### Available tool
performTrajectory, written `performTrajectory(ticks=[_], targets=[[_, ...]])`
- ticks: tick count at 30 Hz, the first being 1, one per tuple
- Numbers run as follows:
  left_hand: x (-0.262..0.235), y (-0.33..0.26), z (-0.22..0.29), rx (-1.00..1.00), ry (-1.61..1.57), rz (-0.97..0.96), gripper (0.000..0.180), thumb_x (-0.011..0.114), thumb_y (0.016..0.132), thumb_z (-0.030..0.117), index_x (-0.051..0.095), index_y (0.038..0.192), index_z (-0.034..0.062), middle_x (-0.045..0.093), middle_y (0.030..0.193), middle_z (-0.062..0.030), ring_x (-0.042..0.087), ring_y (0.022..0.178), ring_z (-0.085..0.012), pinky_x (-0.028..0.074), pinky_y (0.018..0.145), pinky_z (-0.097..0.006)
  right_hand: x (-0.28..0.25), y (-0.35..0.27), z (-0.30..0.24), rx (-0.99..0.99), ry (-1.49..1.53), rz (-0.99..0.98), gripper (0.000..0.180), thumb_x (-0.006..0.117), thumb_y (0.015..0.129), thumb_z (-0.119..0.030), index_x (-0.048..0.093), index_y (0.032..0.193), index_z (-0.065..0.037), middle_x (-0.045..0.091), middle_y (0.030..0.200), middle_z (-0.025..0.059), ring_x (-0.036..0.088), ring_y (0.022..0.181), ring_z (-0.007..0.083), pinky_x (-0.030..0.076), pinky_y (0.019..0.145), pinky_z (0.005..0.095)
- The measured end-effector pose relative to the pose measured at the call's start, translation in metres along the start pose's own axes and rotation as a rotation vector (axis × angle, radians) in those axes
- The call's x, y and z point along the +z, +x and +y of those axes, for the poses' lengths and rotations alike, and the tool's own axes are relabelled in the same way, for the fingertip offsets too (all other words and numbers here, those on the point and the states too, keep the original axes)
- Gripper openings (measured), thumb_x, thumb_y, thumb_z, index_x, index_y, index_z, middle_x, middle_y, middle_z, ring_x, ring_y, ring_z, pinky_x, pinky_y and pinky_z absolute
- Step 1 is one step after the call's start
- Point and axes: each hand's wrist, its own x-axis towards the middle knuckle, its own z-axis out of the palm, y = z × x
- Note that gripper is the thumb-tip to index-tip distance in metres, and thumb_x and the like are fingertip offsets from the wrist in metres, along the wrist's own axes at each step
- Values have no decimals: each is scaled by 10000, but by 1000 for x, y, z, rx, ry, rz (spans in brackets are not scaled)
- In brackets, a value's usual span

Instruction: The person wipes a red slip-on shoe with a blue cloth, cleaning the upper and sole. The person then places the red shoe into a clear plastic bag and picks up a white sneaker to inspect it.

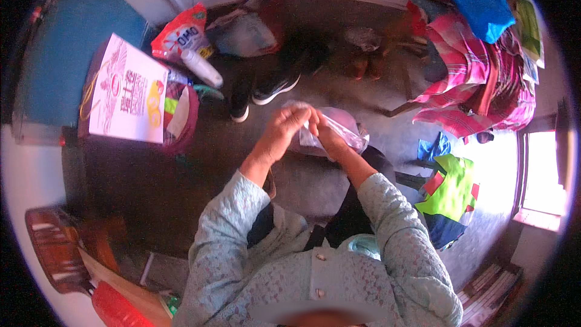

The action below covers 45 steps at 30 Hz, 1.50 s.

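Note:
Both my hands are raised in front of me, their fingertips meeting at the middle of the view. My left hand [285, 130] is closed in a pinch at the gathered edge of a clear plastic bag [352, 137]. My right hand [331, 139] grips the same bag, its fingers bent against those of the left. The crumpled, shiny film spreads under and to the right of my right hand. A round pinkish thing [336, 116] shows behind or inside the film; I cannot tell which. What the fingertips pinch is partly hidden.
At left stands a white printed box [130, 94], beside a red detergent bag [181, 30], a white bottle [201, 68] and a pink basket [192, 115]. Dark shoes [275, 89] lie ahead. Pink checked cloth [463, 79] is heaped at right, above a yellow-green vest [452, 188].

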Motion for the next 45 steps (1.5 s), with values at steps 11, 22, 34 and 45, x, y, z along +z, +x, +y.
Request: performTrajectory(ticks=[11,22,34,45], targets=[[-31,-16,14,-52,-159,193,312,493,931,304,601,860,20,632,913,-116,551,625,-108,473,659,-275,-31,12,6,-118,-361,-7,280,652,797,-120,606,1045,3,641,853,35,597,712,127,481,635,260],[-62,-30,37,69,-247,261,307,516,914,318,568,869,19,611,928,-192,544,544,-138,523,535,-311,-27,-2,1,25,-1235,391,794,746,642,-236,353,1325,-139,603,1027,160,582,982,326,479,820,408],[-67,-24,33,17,-156,282,292,539,898,314,605,908,30,639,966,-152,542,551,-105,479,537,-246,-45,-10,-27,-140,-469,-24,264,502,796,-212,619,688,-2,606,679,58,557,608,161,434,565,289],[-66,-16,19,-116,16,351,254,548,899,278,608,873,33,643,854,-90,534,562,-92,453,556,-229,-33,-14,-49,-365,170,289,212,545,893,-210,590,983,-24,465,643,-32,416,527,64,365,474,225]])
